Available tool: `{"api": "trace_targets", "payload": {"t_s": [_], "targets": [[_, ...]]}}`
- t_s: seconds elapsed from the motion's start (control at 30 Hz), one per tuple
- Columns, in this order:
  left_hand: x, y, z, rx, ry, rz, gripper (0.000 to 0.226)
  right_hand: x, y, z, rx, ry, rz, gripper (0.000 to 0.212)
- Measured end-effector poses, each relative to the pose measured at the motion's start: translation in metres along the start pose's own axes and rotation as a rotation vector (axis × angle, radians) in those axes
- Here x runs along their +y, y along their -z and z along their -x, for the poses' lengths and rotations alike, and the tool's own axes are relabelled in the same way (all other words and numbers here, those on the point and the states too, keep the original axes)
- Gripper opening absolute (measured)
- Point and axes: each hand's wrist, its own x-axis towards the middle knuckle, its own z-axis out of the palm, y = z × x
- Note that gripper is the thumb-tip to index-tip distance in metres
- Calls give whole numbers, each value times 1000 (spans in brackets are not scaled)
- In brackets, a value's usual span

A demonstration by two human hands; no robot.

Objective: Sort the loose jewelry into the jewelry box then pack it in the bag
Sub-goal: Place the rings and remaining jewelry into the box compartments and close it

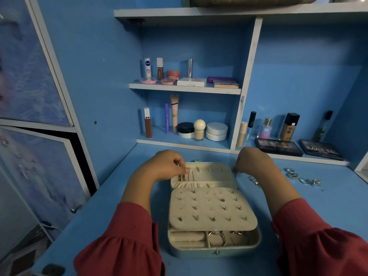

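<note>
With the left hand (169,165) pinching a gold chain (182,177) just under its fingertips in the open jewelry box (214,208) lid, and the right hand (253,163) pinching a silver chain (253,181) trailing beside it, either could snag or tangle.

The open jewelry box (214,208) sits in the middle of the table (111,206). The loose rings (302,177) lie on the table at two o'clock from it. The makeup shelves (185,88) stand behind, at twelve o'clock. Earrings (211,208) sit on the box's pad.
</note>
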Motion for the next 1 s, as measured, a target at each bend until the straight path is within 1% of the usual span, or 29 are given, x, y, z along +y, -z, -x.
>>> {"api": "trace_targets", "payload": {"t_s": [0.1,0.2,0.27,0.37,0.53,0.67,0.77,0.9,1.0], "targets": [[0,0,0,41,-11,46,10,0,-2,-1,2,-9,-7,35],[1,1,1,77,-29,73,8,1,0,0,-9,4,-48,27],[3,1,0,103,-46,95,5,1,7,1,-13,21,-124,21],[3,0,-1,161,-58,131,7,-1,23,7,53,52,-300,20],[4,-3,-5,283,-81,210,8,-11,43,20,290,105,-695,16],[9,-6,-7,333,-109,299,6,-24,58,35,357,154,-950,10],[15,-9,-7,340,-137,373,5,-31,68,44,384,218,-1068,5],[23,-13,-7,286,-168,450,10,-40,79,55,421,287,-1200,11],[27,-17,-6,222,-183,512,15,-46,83,62,412,320,-1228,11]]}}
